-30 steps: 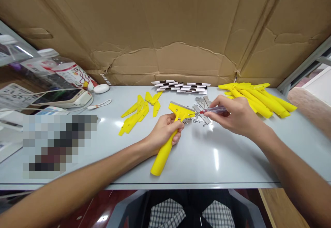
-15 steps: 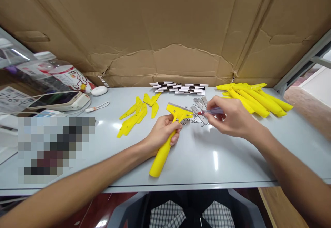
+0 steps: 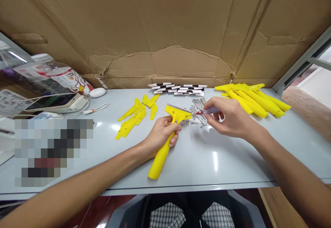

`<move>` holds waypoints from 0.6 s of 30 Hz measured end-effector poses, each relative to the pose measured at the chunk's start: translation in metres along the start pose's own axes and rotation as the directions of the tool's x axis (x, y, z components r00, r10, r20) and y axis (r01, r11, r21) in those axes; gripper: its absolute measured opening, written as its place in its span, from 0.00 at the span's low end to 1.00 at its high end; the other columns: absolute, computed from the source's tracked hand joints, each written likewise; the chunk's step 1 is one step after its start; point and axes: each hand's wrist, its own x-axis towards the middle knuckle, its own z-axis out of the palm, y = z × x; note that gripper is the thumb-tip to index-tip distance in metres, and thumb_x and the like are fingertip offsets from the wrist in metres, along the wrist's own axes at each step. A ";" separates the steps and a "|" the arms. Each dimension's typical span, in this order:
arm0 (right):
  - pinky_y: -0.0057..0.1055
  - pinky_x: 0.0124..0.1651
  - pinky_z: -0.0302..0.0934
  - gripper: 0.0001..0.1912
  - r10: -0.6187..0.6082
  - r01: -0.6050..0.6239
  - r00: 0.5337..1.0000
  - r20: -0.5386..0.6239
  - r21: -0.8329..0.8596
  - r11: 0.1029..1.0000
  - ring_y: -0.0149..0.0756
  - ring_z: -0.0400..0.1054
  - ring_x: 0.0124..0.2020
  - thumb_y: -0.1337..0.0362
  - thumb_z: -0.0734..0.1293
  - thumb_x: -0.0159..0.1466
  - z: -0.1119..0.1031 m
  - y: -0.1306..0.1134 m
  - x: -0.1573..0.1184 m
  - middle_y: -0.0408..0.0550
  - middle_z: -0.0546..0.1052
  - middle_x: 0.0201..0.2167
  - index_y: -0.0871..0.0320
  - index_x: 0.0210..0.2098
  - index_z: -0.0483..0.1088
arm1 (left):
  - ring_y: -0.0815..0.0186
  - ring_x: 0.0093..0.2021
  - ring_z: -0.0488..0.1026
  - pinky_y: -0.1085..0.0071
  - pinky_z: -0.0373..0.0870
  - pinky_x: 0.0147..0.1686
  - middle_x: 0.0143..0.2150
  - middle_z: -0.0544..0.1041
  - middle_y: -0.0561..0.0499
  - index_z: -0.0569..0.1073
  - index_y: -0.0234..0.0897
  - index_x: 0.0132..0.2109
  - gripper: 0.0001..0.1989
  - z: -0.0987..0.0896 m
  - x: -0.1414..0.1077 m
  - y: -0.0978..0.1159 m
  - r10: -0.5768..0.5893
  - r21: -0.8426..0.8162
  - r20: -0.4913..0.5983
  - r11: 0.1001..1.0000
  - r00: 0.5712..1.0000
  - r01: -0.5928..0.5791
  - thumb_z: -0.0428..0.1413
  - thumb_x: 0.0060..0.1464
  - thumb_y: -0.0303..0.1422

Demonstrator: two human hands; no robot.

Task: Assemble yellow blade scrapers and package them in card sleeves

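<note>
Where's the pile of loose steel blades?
In the head view, the steel blades lie on the grey table, between the yellow plastic scraper in the left hand and the right hand.

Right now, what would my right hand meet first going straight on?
Probably the head of the yellow scraper in your left hand, the red-tipped tool touching first; depth is unclear.

The left hand (image 3: 161, 135) and right hand (image 3: 230, 116) are bare, as are the long, slim forearms (image 3: 85, 176); lower down, the person wears dark cloth (image 3: 191, 214) with black-and-white checked fabric (image 3: 167, 216) showing on either side
</note>
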 end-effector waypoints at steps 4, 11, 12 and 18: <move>0.30 0.32 0.59 0.04 0.008 -0.008 1.000 -0.017 -0.005 1.000 0.30 0.69 0.27 0.63 0.67 0.70 0.001 0.003 0.000 0.43 0.79 0.31 0.56 0.41 0.72 | 0.74 0.12 0.57 0.77 0.51 0.13 0.14 0.64 0.59 0.64 0.39 0.28 0.11 -0.001 0.000 -0.001 -0.012 -0.014 0.000 1.000 1.000 0.012 0.61 0.50 0.32; 0.28 0.30 0.59 0.08 0.014 -0.015 0.999 -0.041 -0.040 0.999 0.29 0.68 0.23 0.59 0.70 0.69 0.002 0.003 -0.001 0.41 0.78 0.25 0.57 0.39 0.74 | 0.74 0.13 0.58 0.76 0.52 0.13 0.14 0.64 0.59 0.64 0.39 0.28 0.10 0.001 0.002 -0.001 0.012 -0.033 -0.006 0.999 1.000 -0.012 0.60 0.49 0.30; 0.28 0.30 0.59 0.08 0.013 -0.015 0.999 -0.044 -0.044 0.999 0.29 0.67 0.23 0.58 0.70 0.69 0.003 0.003 -0.001 0.41 0.78 0.25 0.57 0.39 0.74 | 0.74 0.13 0.58 0.76 0.52 0.13 0.15 0.64 0.59 0.65 0.39 0.28 0.10 0.001 0.002 -0.001 0.014 -0.035 -0.006 0.999 1.000 -0.015 0.60 0.49 0.30; 0.27 0.32 0.60 0.04 -0.070 0.071 0.997 -0.042 0.026 0.997 0.28 0.69 0.28 0.64 0.69 0.70 0.003 0.003 0.002 0.43 0.79 0.30 0.57 0.37 0.73 | 0.74 0.12 0.56 0.77 0.52 0.13 0.13 0.64 0.60 0.64 0.39 0.28 0.11 0.001 0.000 -0.001 0.012 -0.019 0.001 1.000 1.000 -0.012 0.60 0.49 0.32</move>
